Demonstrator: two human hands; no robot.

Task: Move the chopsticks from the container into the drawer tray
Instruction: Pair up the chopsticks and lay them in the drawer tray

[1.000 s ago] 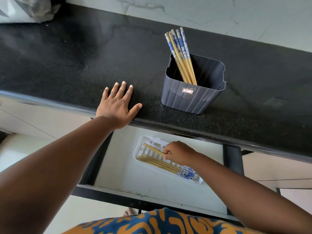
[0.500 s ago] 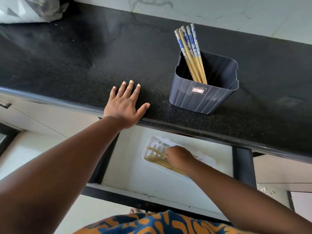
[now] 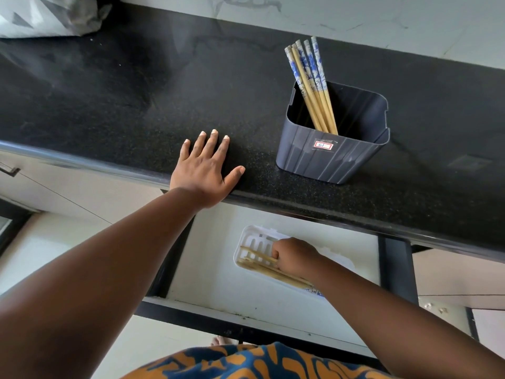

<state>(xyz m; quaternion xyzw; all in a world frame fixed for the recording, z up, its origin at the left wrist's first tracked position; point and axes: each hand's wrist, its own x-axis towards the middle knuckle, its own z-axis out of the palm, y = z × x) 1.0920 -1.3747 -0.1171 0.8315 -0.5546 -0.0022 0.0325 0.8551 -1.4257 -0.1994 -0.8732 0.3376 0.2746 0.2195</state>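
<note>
A dark grey ribbed container (image 3: 332, 157) stands on the black counter and holds several bamboo chopsticks with blue-and-white tops (image 3: 310, 77), leaning to its left corner. Below, in the open drawer (image 3: 213, 280), a white slotted tray (image 3: 252, 242) holds several more chopsticks (image 3: 262, 266) lying flat. My right hand (image 3: 295, 255) rests in the tray, fingers curled over those chopsticks; it hides their middle. My left hand (image 3: 207, 170) lies flat on the counter edge with fingers spread, left of the container.
The black stone counter (image 3: 136, 99) runs across the view, with a crumpled grey bag (image 3: 46, 15) at its far left. The drawer's dark front rail (image 3: 207, 321) lies close to my patterned clothing. A cabinet handle (image 3: 11, 170) shows at the left.
My right hand has slid left along the tray over the chopsticks, and their blue ends are now mostly covered by my forearm. The left hand has stayed flat on the counter.
</note>
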